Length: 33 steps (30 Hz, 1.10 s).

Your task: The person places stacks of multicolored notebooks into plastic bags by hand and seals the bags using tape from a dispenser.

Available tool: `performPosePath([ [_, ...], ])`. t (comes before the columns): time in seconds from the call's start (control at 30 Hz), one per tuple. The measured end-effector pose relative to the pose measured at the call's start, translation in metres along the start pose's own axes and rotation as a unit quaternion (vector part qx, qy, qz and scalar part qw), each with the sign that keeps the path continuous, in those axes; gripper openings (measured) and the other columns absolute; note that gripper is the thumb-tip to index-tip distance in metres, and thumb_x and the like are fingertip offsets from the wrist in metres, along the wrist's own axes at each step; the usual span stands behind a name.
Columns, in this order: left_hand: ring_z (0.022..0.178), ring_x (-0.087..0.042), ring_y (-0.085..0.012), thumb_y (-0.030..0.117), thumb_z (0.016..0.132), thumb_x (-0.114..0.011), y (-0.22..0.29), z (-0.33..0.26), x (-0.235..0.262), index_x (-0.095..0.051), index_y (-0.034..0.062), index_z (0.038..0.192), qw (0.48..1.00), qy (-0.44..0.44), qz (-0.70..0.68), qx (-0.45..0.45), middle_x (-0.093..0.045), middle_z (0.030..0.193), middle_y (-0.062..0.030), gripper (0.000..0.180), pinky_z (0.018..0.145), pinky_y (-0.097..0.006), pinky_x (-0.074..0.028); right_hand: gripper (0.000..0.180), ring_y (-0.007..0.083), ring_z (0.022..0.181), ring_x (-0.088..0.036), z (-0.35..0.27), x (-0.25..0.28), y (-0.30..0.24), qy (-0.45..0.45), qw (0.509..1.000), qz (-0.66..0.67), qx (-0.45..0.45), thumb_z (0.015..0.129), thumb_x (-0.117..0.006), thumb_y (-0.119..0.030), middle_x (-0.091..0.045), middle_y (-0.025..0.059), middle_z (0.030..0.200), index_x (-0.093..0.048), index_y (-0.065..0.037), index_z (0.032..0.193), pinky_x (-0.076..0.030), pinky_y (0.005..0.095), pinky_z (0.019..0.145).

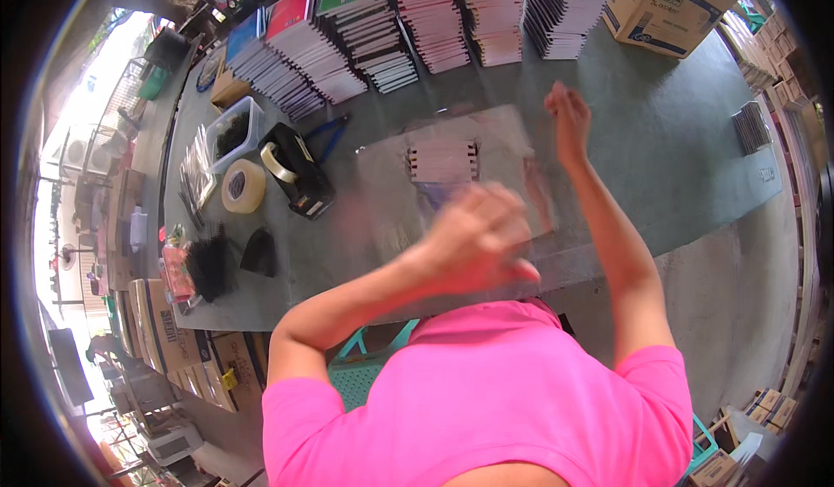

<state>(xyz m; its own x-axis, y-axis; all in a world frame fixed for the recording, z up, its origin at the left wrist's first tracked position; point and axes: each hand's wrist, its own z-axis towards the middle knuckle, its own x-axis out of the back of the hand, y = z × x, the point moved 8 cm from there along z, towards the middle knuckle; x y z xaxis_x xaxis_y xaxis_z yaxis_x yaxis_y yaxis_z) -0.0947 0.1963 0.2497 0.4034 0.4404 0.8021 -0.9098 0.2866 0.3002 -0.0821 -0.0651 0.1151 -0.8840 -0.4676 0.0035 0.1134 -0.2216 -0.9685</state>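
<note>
Blur hides my left hand (473, 239), so I cannot tell its grip; it hovers over the small notebook stack (443, 161) lying on a clear sheet (382, 192) mid-bench. My right hand (566, 115) hangs loosely curled, empty. Wrapping seems underway; folding the sheet comes next, I judge.

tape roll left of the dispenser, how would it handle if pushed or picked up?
The tape roll lies flat on the table, so it would probably slide, not roll. Stood on edge, it likely rolls. It looks thick and full, so probably stiff, with an open core for gripping.
</note>
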Motion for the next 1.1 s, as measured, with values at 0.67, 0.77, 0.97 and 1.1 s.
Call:
performPosePath([
  [0.67,0.125,-0.03,-0.0254,0.017,0.065,-0.066,-0.101,0.015,0.02,-0.067,0.0122,0.075,0.968,-0.182,0.164,-0.05,-0.046,0.123,-0.0009,0.011,0.109,-0.045,-0.02,0.042,0.026,0.118,-0.046,-0.145,-0.095,-0.095,-0.321,0.805,-0.28,0.412,0.073,-0.061,-0.01,-0.05,0.0096,0.121,-0.054,-0.004,0.114,-0.038,0.04,0.097],
  [0.77,0.125,-0.031,-0.0246,0.019,0.065,-0.066,-0.103,0.018,0.004,-0.069,0.0133,0.078,0.956,-0.219,0.184,-0.07,-0.048,0.119,-0.0011,0.015,0.109,-0.045,-0.019,0.042,0.0262,0.118,-0.046,-0.145,-0.096,-0.092,-0.315,0.825,-0.265,0.386,0.074,-0.06,-0.008,-0.051,0.01,0.122,-0.054,-0.004,0.115,-0.038,0.0404,0.099],
  [0.97,0.125,-0.032,-0.0243,0.02,0.065,-0.068,-0.117,0.023,-0.004,-0.07,0.0137,0.082,0.949,-0.262,0.176,-0.017,-0.051,0.117,-0.0022,0.019,0.108,-0.046,-0.02,0.037,0.0283,0.116,-0.049,-0.147,-0.101,-0.093,-0.31,0.824,-0.257,0.399,0.071,-0.061,-0.008,-0.054,0.0105,0.117,-0.057,-0.007,0.107,-0.038,0.0417,0.098],
  [1.1,0.125,-0.033,-0.0246,0.015,0.063,-0.07,-0.116,0.037,0.021,-0.068,0.0137,0.089,0.86,-0.36,0.361,0.018,-0.051,0.12,-0.0031,0.026,0.104,-0.047,-0.025,0.036,0.0288,0.11,-0.049,-0.146,-0.097,-0.105,-0.281,0.815,-0.285,0.418,0.068,-0.063,-0.009,-0.055,0.008,0.11,-0.059,-0.01,0.104,-0.04,0.0407,0.094],
])
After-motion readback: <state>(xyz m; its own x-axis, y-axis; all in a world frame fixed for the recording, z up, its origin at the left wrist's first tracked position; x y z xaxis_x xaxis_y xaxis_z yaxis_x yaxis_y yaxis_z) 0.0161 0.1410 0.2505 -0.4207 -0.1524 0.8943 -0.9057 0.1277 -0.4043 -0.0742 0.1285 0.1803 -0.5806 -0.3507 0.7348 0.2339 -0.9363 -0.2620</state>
